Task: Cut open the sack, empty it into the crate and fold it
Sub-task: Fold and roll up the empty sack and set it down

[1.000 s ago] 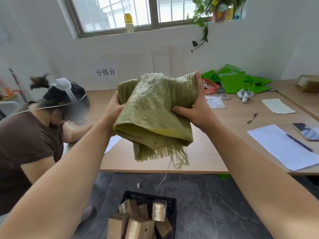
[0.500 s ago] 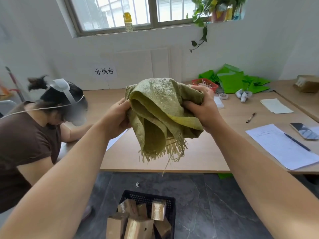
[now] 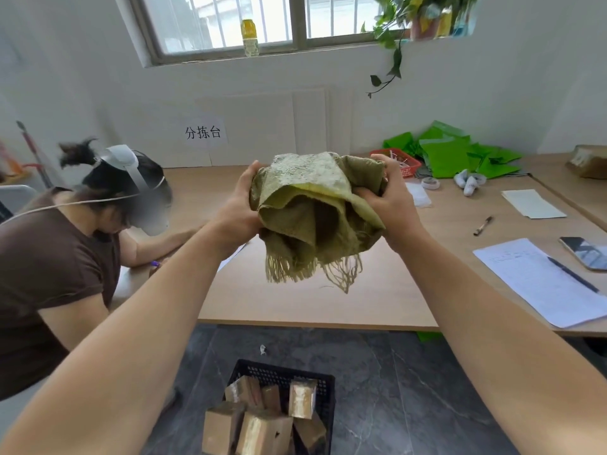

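Observation:
I hold a green woven sack [image 3: 312, 211] bunched into a loose bundle at chest height over the table's front edge. Its frayed cut edge hangs down in threads. My left hand [image 3: 241, 205] grips the bundle's left side and my right hand [image 3: 387, 198] grips the right side, fingers curled into the fabric. Below, on the dark floor, stands a black plastic crate [image 3: 325, 389] holding several tape-wrapped cardboard boxes [image 3: 262, 425].
A wooden table [image 3: 377, 297] runs across the view with papers [image 3: 545, 280], a pen, a phone [image 3: 584, 252], green bags [image 3: 453, 152] and a red basket [image 3: 405, 162]. A person in a brown shirt [image 3: 49, 274] sits bent over the table at the left.
The sack went from a wider spread fold to a tighter crumpled bundle. Both hands moved closer together and slightly lower, gathering the fabric.

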